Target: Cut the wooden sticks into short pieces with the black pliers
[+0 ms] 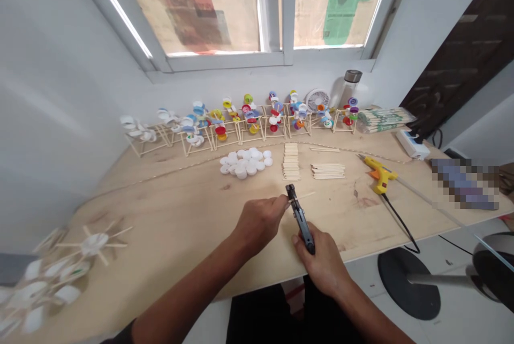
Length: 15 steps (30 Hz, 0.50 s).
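Observation:
My right hand (323,263) is closed round the dark handles of a pair of cutting pliers (299,215), whose jaws sit at the end of a thin wooden stick (302,196). My left hand (259,221) pinches that stick just left of the jaws. Both hands hover over the front middle of a plywood table (180,210). Beyond them lie two stacks of wooden sticks (291,162), the second stack (328,171) to the right, and a pile of white bottle caps (246,162).
A row of stick-and-cap wheel models (241,121) lines the back wall. A yellow glue gun (380,173) with a black cord lies at the right, near a power strip (412,143), a small fan (317,100) and a bottle (349,89). White cap wheels (94,244) lie at the left edge.

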Tool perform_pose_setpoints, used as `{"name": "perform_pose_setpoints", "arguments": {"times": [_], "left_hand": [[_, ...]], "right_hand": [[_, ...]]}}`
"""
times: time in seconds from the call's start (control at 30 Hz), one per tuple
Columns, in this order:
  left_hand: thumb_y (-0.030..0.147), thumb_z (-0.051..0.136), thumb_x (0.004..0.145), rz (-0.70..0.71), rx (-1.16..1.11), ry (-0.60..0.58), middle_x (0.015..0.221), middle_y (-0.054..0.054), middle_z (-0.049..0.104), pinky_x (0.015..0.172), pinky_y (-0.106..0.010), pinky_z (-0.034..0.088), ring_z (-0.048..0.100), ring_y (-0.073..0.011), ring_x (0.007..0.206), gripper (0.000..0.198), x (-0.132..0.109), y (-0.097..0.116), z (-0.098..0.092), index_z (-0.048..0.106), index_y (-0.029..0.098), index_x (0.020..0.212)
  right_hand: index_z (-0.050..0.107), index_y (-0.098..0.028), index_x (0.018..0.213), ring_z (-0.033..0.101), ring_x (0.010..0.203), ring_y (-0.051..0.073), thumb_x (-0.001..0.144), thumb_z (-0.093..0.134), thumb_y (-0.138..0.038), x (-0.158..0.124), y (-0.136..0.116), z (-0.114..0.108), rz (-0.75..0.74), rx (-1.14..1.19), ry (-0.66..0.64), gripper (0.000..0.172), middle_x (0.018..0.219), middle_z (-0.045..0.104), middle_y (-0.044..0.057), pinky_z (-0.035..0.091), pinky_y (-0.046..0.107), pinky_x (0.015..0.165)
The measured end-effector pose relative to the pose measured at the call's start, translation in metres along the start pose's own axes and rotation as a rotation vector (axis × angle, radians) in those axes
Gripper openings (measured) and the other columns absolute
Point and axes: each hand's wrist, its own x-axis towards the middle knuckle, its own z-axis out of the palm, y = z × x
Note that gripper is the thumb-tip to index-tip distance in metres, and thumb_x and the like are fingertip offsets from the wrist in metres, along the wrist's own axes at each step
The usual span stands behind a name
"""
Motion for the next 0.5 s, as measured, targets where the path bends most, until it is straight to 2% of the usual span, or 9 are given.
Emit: {"name": "perform_pose_setpoints", "arguments": {"times": [0.3, 0.5], "left_hand": [[0.025, 0.033, 0.089, -0.008, 0.035, 0.017, 0.058, 0.000, 0.055, 0.045, -0.021, 0.031, 0.049, -0.0113, 0.050, 0.024, -0.001, -0.007, 0.013, 0.052, 0.015, 0.078], [0.023, 0.036, 0.088, -0.041, 0.116, 0.135, 0.060, -0.001, 0.054, 0.049, -0.023, 0.033, 0.049, -0.0118, 0.053, 0.021, -0.007, -0.003, 0.017, 0.054, 0.015, 0.082]], "right_hand": [[0.054, -0.019, 0.075, 0.056, 0.062, 0.017, 0.079, 0.045, -0.028, 0.008, 0.004, 0.009, 0.039, -0.064, -0.008, 0.013, 0.064, 0.060, 0.002, 0.035, 0.024, 0.058], [0.053, -0.019, 0.074, 0.055, 0.060, 0.016, 0.077, 0.047, -0.028, 0.007, 0.000, 0.005, 0.056, -0.022, -0.049, 0.011, 0.063, 0.059, 0.001, 0.034, 0.024, 0.057]]}}
